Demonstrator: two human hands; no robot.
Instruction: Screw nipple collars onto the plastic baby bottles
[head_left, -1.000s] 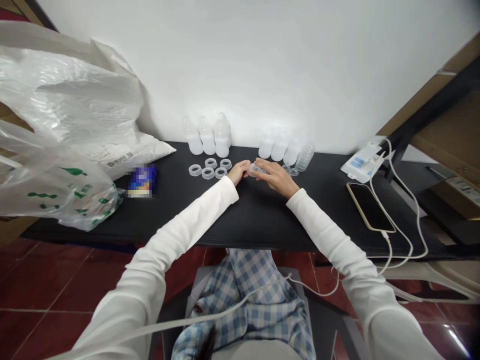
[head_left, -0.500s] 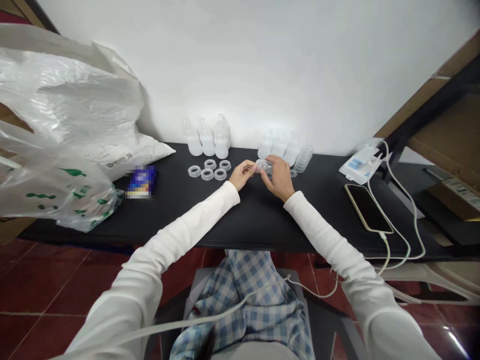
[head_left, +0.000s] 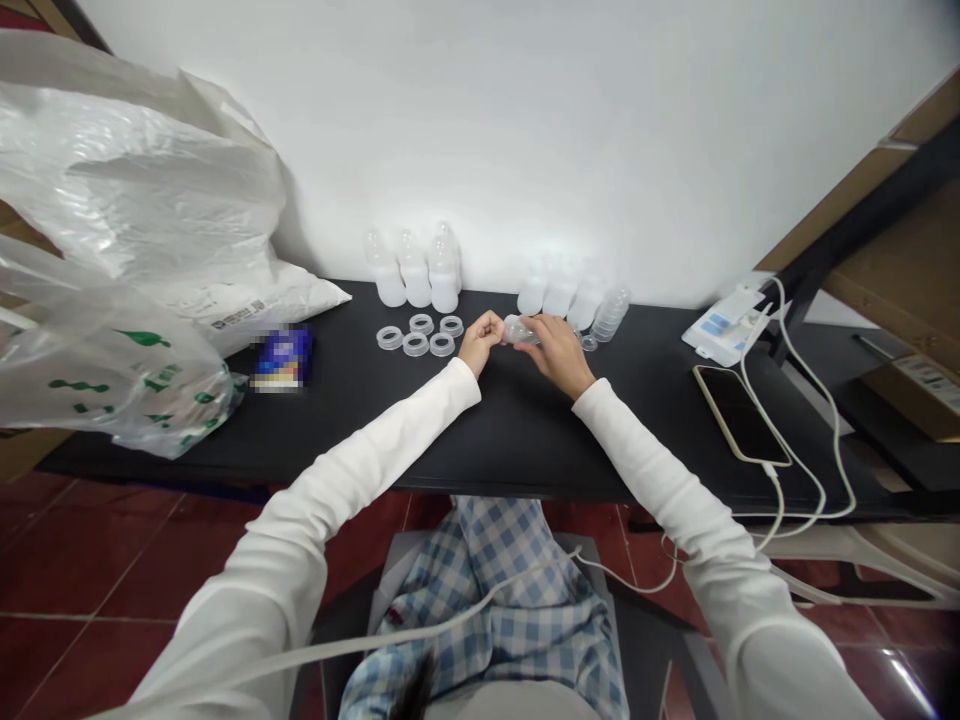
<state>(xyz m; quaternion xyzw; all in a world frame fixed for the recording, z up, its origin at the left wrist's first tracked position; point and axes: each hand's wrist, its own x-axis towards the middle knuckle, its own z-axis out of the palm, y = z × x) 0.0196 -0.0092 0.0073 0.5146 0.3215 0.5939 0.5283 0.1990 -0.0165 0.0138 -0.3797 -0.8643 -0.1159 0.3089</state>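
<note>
My right hand grips a clear bottle nipple lying lengthwise, tip pointing left; my clenched left hand looks empty, near the tabletop's back edge.

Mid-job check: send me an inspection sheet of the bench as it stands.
Surface: black table; spills: nothing seen.
Job's things: clear plastic part; frosted bottles in two groups by the wall; rings; clear stack.
Clutter: plastic bags; blurred blue packet; phone; white box.
Grips: left grip curled shut beside the part; right grip pinching it.
Cables: white cable runs from the phone over the table's edge.
Surroundings: white wall; red tile floor.
</note>
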